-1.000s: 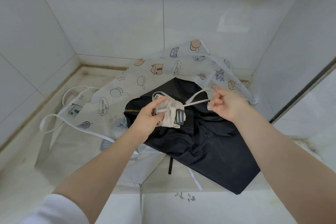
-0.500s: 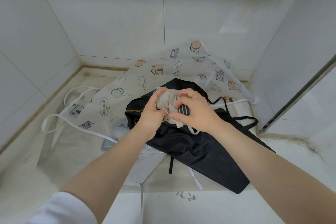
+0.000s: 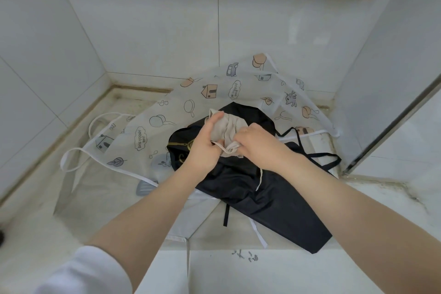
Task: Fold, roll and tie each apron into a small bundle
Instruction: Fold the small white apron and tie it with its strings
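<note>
Both hands — left [image 3: 202, 148], right [image 3: 256, 144] — pinch the beige bundle [image 3: 226, 129]; loose tie [image 3: 260, 178] dangling — slack grip, roll likely unravels.

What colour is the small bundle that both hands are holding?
The bundle is beige, a plain light tan cloth; the head view, the only one, shows it.

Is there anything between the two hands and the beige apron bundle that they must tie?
Nothing visible is in the way. The left hand and the right hand both already grip the beige apron bundle, above the black apron. A loose strap hangs below it.
</note>
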`<state>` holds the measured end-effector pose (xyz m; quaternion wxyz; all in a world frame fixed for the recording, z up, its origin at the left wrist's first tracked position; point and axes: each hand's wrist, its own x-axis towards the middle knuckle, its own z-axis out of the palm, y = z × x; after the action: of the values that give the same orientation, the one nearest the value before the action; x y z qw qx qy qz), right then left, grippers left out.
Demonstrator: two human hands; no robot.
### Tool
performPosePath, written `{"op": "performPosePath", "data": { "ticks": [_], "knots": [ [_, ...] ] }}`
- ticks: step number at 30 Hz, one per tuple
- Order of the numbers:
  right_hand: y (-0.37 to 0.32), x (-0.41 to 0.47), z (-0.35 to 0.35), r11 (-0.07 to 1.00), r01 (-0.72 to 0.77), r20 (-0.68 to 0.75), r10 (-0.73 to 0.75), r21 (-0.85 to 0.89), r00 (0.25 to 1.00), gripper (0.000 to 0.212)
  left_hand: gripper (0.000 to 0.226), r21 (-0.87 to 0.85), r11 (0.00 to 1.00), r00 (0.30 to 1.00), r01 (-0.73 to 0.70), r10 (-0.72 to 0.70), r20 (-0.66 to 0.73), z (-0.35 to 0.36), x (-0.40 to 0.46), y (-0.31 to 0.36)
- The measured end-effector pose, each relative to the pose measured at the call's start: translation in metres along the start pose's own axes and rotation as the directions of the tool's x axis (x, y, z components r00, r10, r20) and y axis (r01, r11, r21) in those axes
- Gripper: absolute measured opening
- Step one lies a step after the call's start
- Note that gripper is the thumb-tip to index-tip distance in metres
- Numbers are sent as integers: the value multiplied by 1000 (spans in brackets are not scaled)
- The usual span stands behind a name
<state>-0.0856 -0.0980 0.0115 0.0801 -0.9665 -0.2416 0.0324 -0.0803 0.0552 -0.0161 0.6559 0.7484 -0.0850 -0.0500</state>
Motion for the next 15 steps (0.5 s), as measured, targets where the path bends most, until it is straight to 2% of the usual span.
{"op": "performPosePath", "data": {
  "ticks": [3, 5, 8, 11, 13, 15],
  "knots": [
    [5, 5, -15, 993, -34, 160, 16, 109, 987, 37, 66, 92, 993, 996, -76, 71, 51, 1, -2, -1],
    [10, 6, -21, 980, -68, 225, 24, 189, 974, 40, 63, 166, 982, 993, -95, 82, 85, 1, -4, 0],
    [13, 4, -25, 933, -144, 258, 58, 329, 964, 29, 60, 241, 961, 987, -135, 110, 116, 2, -6, 3],
    [15, 1, -30, 809, -219, 270, 78, 546, 960, 10, 60, 226, 965, 989, -131, 112, 93, -1, -5, 0],
    [20, -1, -41, 752, -234, 268, 79, 616, 960, 9, 62, 230, 964, 988, -132, 110, 107, -5, -8, -3],
    [31, -3, -51, 727, -242, 197, 148, 642, 969, 5, 64, 147, 985, 993, -89, 75, 94, -6, -13, -5]
  ]
}}
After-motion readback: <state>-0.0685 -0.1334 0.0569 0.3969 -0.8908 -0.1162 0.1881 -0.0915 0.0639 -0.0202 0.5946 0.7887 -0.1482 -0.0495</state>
